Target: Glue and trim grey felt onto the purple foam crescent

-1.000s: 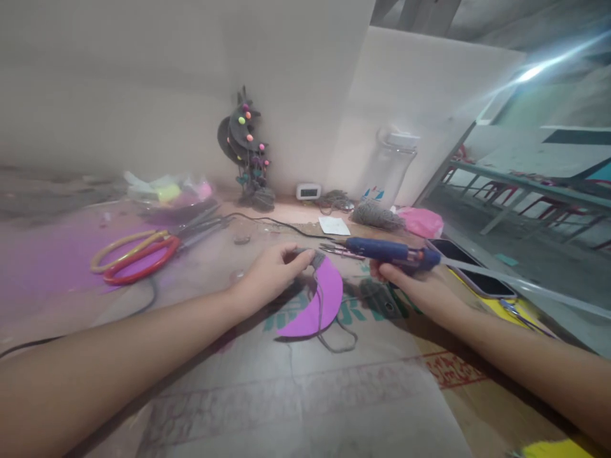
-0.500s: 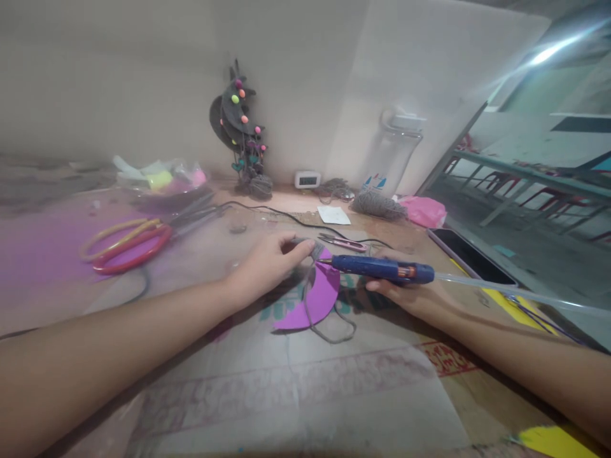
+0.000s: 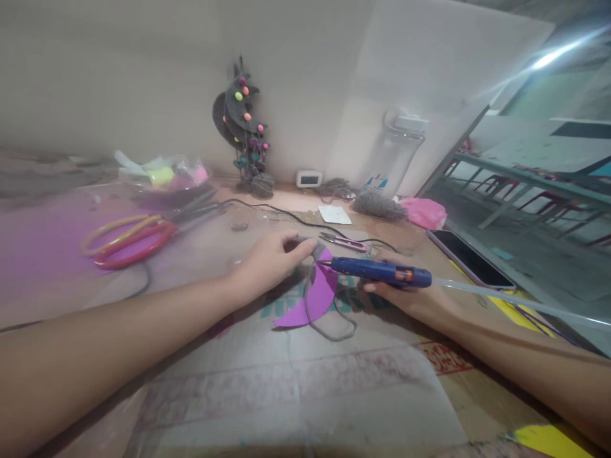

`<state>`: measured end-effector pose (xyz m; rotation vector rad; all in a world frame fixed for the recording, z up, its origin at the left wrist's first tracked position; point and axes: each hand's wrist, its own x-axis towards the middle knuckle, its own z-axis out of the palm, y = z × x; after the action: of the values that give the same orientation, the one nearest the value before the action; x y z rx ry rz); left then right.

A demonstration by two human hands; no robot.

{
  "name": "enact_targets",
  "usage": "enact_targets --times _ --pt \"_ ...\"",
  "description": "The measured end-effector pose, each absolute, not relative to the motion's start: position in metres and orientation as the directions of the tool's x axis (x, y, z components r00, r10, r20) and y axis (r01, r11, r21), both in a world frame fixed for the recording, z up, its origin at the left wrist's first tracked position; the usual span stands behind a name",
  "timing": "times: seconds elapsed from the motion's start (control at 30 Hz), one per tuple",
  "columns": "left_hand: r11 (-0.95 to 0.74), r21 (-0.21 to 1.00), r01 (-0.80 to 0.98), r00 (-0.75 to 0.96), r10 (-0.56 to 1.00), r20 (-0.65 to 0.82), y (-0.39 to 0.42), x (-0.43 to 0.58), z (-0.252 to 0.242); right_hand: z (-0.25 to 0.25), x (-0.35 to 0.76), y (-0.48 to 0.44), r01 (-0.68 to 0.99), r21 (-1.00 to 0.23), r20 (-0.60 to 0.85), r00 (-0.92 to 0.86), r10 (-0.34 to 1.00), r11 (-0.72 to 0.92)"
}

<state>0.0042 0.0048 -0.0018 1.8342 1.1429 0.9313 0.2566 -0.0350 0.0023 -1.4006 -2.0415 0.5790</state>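
Between thumb and fingers, my left hand pinches the upper tip of a purple crescent moon cutout, where grey yarn is wound round it. A loose loop of the grey yarn hangs down over the cutout and onto the table. My right hand is wrapped round a blue glue gun, partly hidden behind it. The gun's metal nozzle points left and is at the purple surface just below the wound yarn; whether it touches I cannot tell. A clear glue stick sticks out of its back end.
Red-and-yellow-handled scissors lie at left, near a plastic bag of pompoms. Thread snips, a white paper, a grey yarn ball and a small clock lie beyond my hands. A phone lies at right; a decorated grey moon hangs behind.
The glue gun has shifted very slightly left along the cutout. Both hands keep their grips, and the view has tilted a little.
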Motion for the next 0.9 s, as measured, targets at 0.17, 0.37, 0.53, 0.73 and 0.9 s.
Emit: enact_targets --times 0.17,0.37,0.53,0.73,0.9 --pt "-0.318 0.87 0.377 0.333 0.923 0.193 0.0045 0.0044 0.0007 0.0043 0.2548 -0.0366 0.684 -0.637 0.222 -0.277 0.935 0.354" --pt "-0.282 0.877 0.388 0.334 0.93 0.151 0.0027 0.005 0.0021 0.0062 0.2524 -0.038 0.683 -0.642 0.226 -0.263 0.938 0.347" --pt "-0.281 0.89 0.359 0.334 0.929 0.159 0.0025 0.0051 0.0017 0.0048 0.2518 -0.0375 0.693 -0.63 0.239 -0.258 0.936 0.352" --pt "-0.278 0.892 0.355 0.343 0.927 0.153 0.0028 0.0047 -0.0001 0.0044 0.2529 -0.0357 0.692 -0.618 0.26 -0.267 0.928 0.373" --pt "-0.284 0.891 0.353 0.341 0.927 0.16 0.0029 0.0049 -0.0004 0.0034 0.2548 -0.0331 0.685 -0.611 0.26 -0.299 0.918 0.396"
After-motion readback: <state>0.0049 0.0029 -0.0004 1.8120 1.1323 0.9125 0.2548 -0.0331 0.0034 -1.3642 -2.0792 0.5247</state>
